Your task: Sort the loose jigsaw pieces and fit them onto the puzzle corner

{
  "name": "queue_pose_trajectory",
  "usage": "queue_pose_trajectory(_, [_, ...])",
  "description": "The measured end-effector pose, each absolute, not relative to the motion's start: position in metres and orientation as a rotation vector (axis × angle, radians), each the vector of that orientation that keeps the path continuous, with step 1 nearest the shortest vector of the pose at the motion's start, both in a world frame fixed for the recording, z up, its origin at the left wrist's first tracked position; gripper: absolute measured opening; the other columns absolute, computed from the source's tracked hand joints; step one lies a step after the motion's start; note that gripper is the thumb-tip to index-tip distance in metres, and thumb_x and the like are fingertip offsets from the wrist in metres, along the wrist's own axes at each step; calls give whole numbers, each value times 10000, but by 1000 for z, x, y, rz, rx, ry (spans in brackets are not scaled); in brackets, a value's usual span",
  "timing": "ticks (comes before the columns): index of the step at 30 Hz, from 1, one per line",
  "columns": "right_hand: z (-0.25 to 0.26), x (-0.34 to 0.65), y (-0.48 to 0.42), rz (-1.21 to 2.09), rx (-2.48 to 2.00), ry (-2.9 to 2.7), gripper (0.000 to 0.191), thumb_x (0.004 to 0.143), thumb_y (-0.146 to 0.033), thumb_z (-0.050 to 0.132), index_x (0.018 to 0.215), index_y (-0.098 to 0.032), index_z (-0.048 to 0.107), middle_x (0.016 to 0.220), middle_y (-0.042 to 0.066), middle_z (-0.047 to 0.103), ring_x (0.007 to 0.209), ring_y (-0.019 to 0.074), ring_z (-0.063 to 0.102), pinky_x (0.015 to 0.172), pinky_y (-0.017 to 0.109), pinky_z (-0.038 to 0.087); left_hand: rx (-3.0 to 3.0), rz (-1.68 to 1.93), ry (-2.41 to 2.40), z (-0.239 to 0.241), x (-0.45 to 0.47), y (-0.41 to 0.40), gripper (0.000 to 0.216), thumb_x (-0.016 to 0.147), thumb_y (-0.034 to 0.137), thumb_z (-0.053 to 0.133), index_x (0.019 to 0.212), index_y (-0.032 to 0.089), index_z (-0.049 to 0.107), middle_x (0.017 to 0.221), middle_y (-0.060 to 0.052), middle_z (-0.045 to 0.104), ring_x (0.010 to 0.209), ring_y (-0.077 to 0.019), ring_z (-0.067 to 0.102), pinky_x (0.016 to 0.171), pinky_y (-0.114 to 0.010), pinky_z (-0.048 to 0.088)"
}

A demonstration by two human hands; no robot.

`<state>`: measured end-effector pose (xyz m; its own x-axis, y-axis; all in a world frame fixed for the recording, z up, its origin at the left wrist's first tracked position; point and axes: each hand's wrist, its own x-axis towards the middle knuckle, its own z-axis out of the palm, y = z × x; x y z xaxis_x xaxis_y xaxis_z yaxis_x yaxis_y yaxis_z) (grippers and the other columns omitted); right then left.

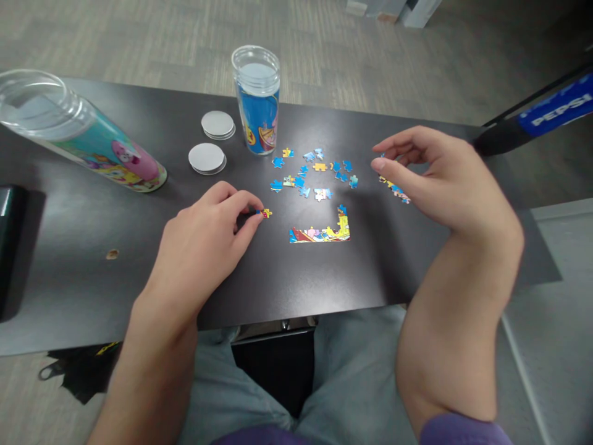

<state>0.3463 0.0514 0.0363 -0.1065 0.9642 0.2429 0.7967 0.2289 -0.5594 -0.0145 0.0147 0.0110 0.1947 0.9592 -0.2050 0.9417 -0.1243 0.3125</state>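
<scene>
Left hand (204, 241): fingertips pinch a piece (265, 213), left of the joined corner (324, 232). Right hand (435, 179): fingers curled, apart, empty, over pieces right of it. Placing step; next needs turning, matching edge.

Bare table (324, 278) near edge; loose pieces (310, 176), upright tube (257, 102) crowd rear.

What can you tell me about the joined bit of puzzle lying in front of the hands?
The joined section is an L of interlocked card-like pieces: a long strip along the bottom with a short arm rising at its right end. Its print is bright cartoon yellow, blue and red. It lies flat on the dark table, between the two hands, below the loose pieces. Nothing touches it.
</scene>
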Motion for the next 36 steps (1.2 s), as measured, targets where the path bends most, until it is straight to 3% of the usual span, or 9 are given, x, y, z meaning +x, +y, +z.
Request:
queue_pose_trajectory(11, [-18, 347, 79, 535, -1661, -1796, 105, 1058, -372, 878, 1150, -329, 906, 1086, 54, 925, 914, 287, 790, 886, 461, 683, 2134, 170, 1702, 1, -27, 17, 453, 1253, 526, 520, 1419, 335, 896, 1431, -155, 858, 1064, -421, 810, 819, -533, 632])
queue_pose_trajectory(14, [-29, 347, 83, 520, -1703, -1820, 119, 1057, -371, 890, 1163, -320, 898, 1054, 53, 908, 864, 286, 760, 851, 462, 663, 2121, 185, 1690, 0, -27, 18, 456, 1236, 514, 502, 1434, 328, 869, 1441, -182, 851, 1095, -468, 820, 824, -574, 626])
queue_pose_trajectory(19, [-35, 343, 83, 528, -1667, -1913, 168, 1090, -338, 862, 1254, -322, 892, 1059, 35, 850, 829, 259, 721, 877, 442, 645, 2110, 198, 1678, -2, -27, 17, 420, 1209, 526, 519, 1391, 334, 845, 1422, -173, 842, 1000, -447, 809, 787, -549, 573])
queue_pose_trajectory(23, [-37, 338, 85, 482, -1594, -2029, 227, 1135, -291, 819, 1333, -327, 924, 1140, 62, 811, 891, 278, 729, 950, 462, 658, 2104, 217, 1677, -4, -28, 17, 391, 1199, 516, 523, 1379, 348, 826, 1400, -160, 833, 992, -434, 799, 784, -526, 541])
queue_pose_trajectory(30, [-40, 326, 83, 423, -1517, -2207, 368, 1207, -297, 797, 1521, -393, 961, 1282, 116, 771, 1198, 373, 778, 1171, 565, 681, 2079, 195, 1673, -1, -26, 17, 371, 1211, 521, 549, 1406, 339, 806, 1400, -159, 820, 1039, -418, 799, 807, -514, 523])
queue_pose_trajectory(36, [-39, 320, 82, 442, -1527, -2167, 184, 1153, -374, 936, 1331, -397, 974, 1275, 96, 781, 1159, 380, 795, 1143, 591, 698, 2097, 161, 1678, 1, -25, 17, 356, 1227, 473, 555, 1416, 330, 819, 1418, -157, 822, 1048, -412, 811, 804, -490, 541])
